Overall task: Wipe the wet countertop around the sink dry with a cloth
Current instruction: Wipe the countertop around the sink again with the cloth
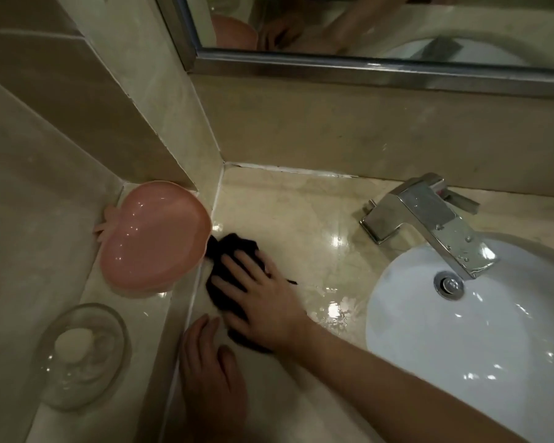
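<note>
- Your right hand (263, 292) lies palm down with fingers (234, 266) spread, flattened on top of the crumpled black cloth (234, 251), pressing it down without gripping it.
- Your bare right forearm runs in from the lower right, crossing toward the left, wrist straight.
- Your left hand (211, 369) rests palm down just beside the right hand, nearer you, fingers together and pointing away from you, empty and flat.
- The two hands sit close, not quite touching.
</note>
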A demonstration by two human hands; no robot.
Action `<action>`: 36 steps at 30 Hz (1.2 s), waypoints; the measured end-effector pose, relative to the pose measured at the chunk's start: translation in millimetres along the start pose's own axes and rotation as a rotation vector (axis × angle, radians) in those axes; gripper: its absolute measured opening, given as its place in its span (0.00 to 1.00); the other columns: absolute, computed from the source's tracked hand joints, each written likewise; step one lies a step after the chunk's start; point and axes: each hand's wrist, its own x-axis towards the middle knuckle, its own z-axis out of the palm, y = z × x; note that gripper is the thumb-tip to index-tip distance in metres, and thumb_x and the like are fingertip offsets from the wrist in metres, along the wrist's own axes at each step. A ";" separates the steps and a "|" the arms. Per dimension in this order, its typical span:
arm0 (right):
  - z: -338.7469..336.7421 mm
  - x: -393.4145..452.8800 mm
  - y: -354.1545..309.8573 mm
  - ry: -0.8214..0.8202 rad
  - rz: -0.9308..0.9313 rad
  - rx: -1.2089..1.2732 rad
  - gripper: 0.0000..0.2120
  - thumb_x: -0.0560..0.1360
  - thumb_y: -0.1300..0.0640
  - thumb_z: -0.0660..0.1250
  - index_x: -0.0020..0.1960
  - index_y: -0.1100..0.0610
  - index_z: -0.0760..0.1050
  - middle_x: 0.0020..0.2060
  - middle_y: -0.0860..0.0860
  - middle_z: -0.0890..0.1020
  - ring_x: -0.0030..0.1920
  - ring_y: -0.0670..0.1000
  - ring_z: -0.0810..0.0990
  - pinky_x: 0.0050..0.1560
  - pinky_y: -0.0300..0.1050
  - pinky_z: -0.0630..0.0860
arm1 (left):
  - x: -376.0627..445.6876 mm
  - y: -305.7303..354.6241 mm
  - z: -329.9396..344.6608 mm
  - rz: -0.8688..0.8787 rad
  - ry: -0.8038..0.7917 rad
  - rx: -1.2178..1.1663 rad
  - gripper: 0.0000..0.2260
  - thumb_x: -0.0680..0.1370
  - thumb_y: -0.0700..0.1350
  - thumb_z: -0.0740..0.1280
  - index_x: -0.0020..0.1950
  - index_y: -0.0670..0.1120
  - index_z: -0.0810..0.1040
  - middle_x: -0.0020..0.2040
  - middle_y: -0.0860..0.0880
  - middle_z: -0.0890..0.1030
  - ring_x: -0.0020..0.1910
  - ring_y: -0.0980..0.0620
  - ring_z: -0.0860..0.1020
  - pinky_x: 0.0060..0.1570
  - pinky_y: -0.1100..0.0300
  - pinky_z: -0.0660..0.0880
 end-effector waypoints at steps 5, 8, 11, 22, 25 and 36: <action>-20.5 -28.8 52.9 0.203 0.439 0.152 0.24 0.79 0.49 0.62 0.73 0.56 0.72 0.75 0.55 0.69 0.77 0.59 0.62 0.76 0.54 0.61 | 1.7 3.3 -4.2 -0.001 -0.016 -0.016 0.18 0.78 0.40 0.57 0.64 0.35 0.78 0.65 0.38 0.76 0.64 0.36 0.74 0.67 0.44 0.68; -30.4 -68.3 65.1 0.298 0.680 0.197 0.20 0.80 0.54 0.65 0.71 0.57 0.74 0.72 0.54 0.72 0.74 0.57 0.65 0.74 0.54 0.65 | 1.9 6.6 -7.6 -0.024 -0.045 -0.034 0.18 0.78 0.40 0.58 0.65 0.38 0.77 0.66 0.41 0.75 0.66 0.38 0.73 0.68 0.44 0.68; -37.5 -99.1 44.3 0.338 0.798 0.252 0.15 0.78 0.56 0.69 0.64 0.57 0.77 0.58 0.54 0.77 0.59 0.56 0.73 0.57 0.57 0.76 | 3.3 9.2 -11.3 -0.064 -0.079 -0.040 0.18 0.78 0.40 0.58 0.66 0.39 0.76 0.68 0.43 0.74 0.68 0.39 0.72 0.68 0.44 0.68; -13.7 -93.6 -41.0 0.039 0.139 0.123 0.23 0.83 0.43 0.59 0.75 0.49 0.69 0.76 0.53 0.67 0.78 0.57 0.62 0.77 0.60 0.56 | 1.7 10.0 -13.8 -0.088 -0.125 -0.038 0.19 0.77 0.39 0.57 0.67 0.40 0.75 0.68 0.44 0.73 0.68 0.41 0.71 0.66 0.41 0.70; -7.7 -81.5 -14.0 0.059 0.151 0.067 0.22 0.83 0.44 0.57 0.74 0.50 0.71 0.74 0.54 0.70 0.75 0.60 0.65 0.77 0.61 0.56 | 2.4 8.4 -12.5 -0.057 -0.091 -0.050 0.19 0.76 0.36 0.59 0.65 0.39 0.76 0.67 0.42 0.74 0.67 0.40 0.72 0.67 0.42 0.69; -23.7 -94.9 18.2 0.219 0.671 -0.006 0.26 0.80 0.42 0.62 0.72 0.57 0.72 0.69 0.60 0.72 0.68 0.66 0.67 0.72 0.65 0.62 | 5.1 10.3 -13.4 -0.075 -0.082 -0.068 0.18 0.76 0.39 0.57 0.64 0.38 0.78 0.65 0.42 0.75 0.66 0.40 0.73 0.68 0.44 0.69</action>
